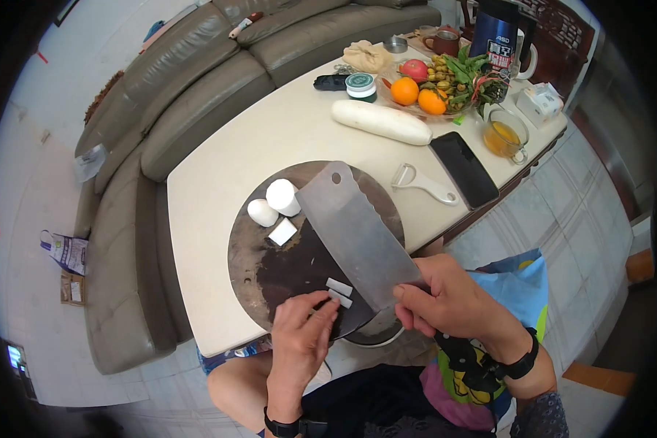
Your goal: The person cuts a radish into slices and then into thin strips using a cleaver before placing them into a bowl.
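Note:
My right hand (pixel 452 296) is closed around the handle of a cleaver (pixel 358 237), its broad blade tilted over the right part of a round dark cutting board (pixel 252 270). At the board's near edge, my left hand (pixel 303 325) has its fingertips on a white radish strip (pixel 341 298). A second radish strip (pixel 339 286) lies just beyond it, close to the blade. Farther back on the board are two rounded radish chunks (pixel 282 198) (pixel 262 212) and a squared radish block (pixel 283 231).
Beyond the board lie a whole white radish (pixel 381 122), a peeler (pixel 425 184) and a black phone (pixel 465 170). A fruit bowl (pixel 456 112), a glass cup of yellow drink (pixel 502 137) and a blue thermos (pixel 495 36) stand farther back. A grey sofa (pixel 197 87) borders the table (pixel 204 212).

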`<state>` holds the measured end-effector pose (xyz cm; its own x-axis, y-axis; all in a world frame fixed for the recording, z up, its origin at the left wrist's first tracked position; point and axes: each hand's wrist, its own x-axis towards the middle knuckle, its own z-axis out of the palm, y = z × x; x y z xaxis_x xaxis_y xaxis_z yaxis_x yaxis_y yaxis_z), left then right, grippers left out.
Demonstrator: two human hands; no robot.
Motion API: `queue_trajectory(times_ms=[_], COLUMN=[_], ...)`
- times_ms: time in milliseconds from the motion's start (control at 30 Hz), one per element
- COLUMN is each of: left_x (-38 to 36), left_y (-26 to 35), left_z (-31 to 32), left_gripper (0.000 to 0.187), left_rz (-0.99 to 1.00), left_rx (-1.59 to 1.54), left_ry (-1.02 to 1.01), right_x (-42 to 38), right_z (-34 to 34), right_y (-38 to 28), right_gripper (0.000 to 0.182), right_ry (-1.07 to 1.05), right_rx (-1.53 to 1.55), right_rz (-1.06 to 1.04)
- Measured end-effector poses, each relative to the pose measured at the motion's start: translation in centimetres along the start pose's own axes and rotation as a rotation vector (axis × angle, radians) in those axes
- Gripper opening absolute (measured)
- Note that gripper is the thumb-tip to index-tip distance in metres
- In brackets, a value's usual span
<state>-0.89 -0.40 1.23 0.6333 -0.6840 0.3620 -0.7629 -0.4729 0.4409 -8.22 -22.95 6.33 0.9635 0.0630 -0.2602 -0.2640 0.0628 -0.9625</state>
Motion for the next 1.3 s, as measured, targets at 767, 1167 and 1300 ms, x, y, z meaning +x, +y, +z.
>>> queue_trajectory(times_ms=[767, 1167, 1300], left_x=[0.0, 1.0, 0.5], left_y=[0.1, 0.6, 0.7], left_z=[1.9, 1.2, 1.4], left_gripper=[0.023, 0.024, 0.022], left_rz=[0.011, -0.102, -0.123], left_rx=[-0.001, -0.011, -0.008], left_ry=[-0.064, -0.131, -0.106], right_x=[-3.1, -3.3, -3.8], right_z=[0.6, 0.8, 1.0], right_y=[0.7, 1.3, 1.0], right_gripper=[0.012, 0.013, 0.014], right_ry=[-0.120, -0.139, -0.177], right_rx=[-0.994, -0.984, -1.064], right_rz=[-0.150, -0.160, -0.165])
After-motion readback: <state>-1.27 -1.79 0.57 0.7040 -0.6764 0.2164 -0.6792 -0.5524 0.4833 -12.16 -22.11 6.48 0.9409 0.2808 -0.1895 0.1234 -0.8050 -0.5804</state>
